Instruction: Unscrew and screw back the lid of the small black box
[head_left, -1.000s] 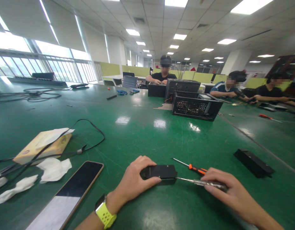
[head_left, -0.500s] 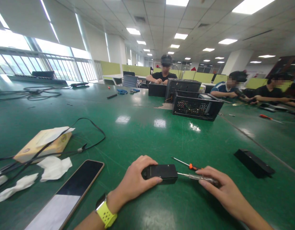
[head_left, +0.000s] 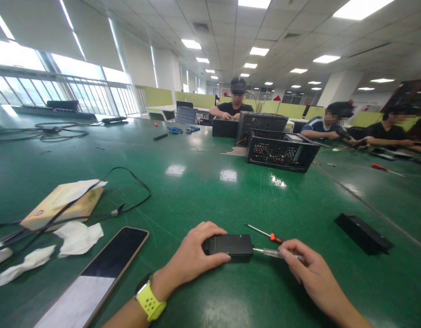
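Observation:
Closed around the left end of a small black rectangular box [head_left: 236, 246], my left hand [head_left: 197, 255] keeps it on the green table [head_left: 210, 196]. My right hand [head_left: 308, 266] pinches the clear handle of a screwdriver [head_left: 270, 252] between thumb and fingertips. The screwdriver's metal shaft points left, and its tip meets the right end face of the box. Just behind it lies a second screwdriver [head_left: 274, 238] with an orange and black handle, partly hidden by my right hand.
A phone [head_left: 121, 248], crumpled tissues [head_left: 79, 238], a tissue box [head_left: 67, 205] and a cable [head_left: 142, 200] lie at left. Another black box [head_left: 364, 233] rests at right. Farther back stand black computer cases [head_left: 280, 152], with several people seated beyond the table.
My right hand has shifted its fingers and wrist around the screwdriver handle, moving slightly left. My left hand and the box stay in nearly the same place.

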The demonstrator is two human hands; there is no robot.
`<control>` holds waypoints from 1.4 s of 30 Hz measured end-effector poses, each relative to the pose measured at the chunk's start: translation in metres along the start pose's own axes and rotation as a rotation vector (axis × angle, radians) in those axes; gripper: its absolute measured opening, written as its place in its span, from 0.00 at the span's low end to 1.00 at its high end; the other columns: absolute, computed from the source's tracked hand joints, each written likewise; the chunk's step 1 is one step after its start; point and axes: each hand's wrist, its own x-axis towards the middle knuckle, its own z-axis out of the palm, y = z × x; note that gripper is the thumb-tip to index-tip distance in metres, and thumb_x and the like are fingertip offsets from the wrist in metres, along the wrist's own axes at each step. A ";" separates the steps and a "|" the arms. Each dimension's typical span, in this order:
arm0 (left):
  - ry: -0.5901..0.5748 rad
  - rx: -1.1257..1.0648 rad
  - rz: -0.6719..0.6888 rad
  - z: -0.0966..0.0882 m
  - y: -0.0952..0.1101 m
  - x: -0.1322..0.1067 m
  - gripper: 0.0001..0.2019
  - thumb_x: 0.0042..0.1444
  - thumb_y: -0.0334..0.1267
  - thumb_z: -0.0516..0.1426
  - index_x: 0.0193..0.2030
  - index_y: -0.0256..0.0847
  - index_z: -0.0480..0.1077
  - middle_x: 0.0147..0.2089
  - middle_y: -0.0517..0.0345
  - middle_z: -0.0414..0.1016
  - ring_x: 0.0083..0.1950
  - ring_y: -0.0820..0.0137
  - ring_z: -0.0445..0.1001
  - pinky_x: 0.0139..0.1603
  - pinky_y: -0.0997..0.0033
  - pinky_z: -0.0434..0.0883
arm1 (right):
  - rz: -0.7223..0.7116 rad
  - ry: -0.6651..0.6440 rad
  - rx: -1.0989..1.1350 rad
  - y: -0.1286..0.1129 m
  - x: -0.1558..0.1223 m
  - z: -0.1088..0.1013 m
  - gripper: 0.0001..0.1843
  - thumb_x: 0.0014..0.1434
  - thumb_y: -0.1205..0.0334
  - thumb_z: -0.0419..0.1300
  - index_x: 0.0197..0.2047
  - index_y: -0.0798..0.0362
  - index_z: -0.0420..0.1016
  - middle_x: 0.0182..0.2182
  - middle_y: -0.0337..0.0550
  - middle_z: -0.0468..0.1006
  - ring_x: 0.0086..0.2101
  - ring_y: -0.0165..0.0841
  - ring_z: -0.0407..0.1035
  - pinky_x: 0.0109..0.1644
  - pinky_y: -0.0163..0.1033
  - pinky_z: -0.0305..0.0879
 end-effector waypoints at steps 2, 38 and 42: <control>0.003 0.013 0.006 0.000 -0.001 -0.001 0.17 0.50 0.42 0.68 0.47 0.43 0.74 0.45 0.56 0.76 0.46 0.61 0.73 0.48 0.62 0.67 | 0.008 0.024 0.017 0.001 0.001 0.002 0.19 0.61 0.43 0.57 0.37 0.52 0.72 0.22 0.32 0.63 0.21 0.26 0.55 0.24 0.33 0.52; 0.019 0.103 0.004 0.001 0.002 -0.004 0.16 0.50 0.41 0.66 0.45 0.43 0.72 0.43 0.55 0.75 0.44 0.62 0.72 0.45 0.64 0.68 | -0.119 -0.146 -0.367 -0.003 0.007 -0.013 0.11 0.60 0.57 0.58 0.40 0.50 0.81 0.32 0.42 0.79 0.32 0.36 0.71 0.35 0.38 0.65; 0.022 0.098 0.017 0.001 0.002 -0.003 0.16 0.50 0.41 0.66 0.45 0.43 0.72 0.43 0.55 0.75 0.44 0.61 0.72 0.45 0.63 0.69 | -0.122 -0.181 -0.493 0.000 0.007 -0.027 0.10 0.57 0.60 0.58 0.35 0.48 0.81 0.32 0.42 0.80 0.33 0.39 0.72 0.38 0.42 0.66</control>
